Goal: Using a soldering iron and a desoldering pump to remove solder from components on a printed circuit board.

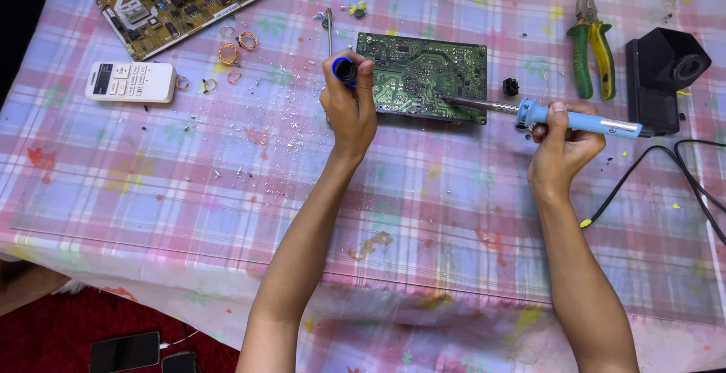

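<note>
Hands hold blue tool and soldering iron at green circuit board.

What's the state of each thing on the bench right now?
Left hand: gripping blue-black tool upright.
Blue-black tool: held at green board's left edge.
Right hand: gripping soldering iron.
Soldering iron: tip on green circuit board, solder side up.
Pliers: lying closed.
Remote control: face up.
Tan circuit board: component side up.

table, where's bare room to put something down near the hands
The checked cloth between the two forearms, below the green circuit board, is bare. The strip left of the left hand, below the remote, has only fine debris. Crowded: pliers, black stand, cable.
</note>
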